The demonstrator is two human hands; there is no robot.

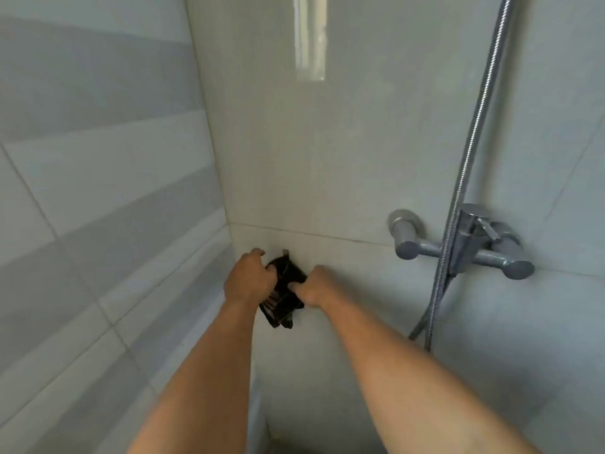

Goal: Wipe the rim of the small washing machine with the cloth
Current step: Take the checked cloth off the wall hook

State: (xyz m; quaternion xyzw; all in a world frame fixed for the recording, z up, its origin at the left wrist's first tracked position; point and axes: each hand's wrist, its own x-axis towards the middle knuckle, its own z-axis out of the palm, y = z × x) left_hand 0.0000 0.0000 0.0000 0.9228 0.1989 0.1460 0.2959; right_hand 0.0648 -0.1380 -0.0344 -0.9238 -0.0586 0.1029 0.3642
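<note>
Fingers of left hand (250, 276) and right hand (311, 290) are clenched on the dark striped fabric cloth (283, 291) near the tiled wall (327, 178). No washing machine is visible. Slippage is likely if either grip is loosened.

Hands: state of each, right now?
Left hand: closed, gripping the dark cloth.
Right hand: closed, gripping the same cloth.

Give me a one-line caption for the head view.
Both hands, left hand and right hand, grip a dark cloth against the tiled wall beside the shower mixer tap; no washing machine visible.
</note>
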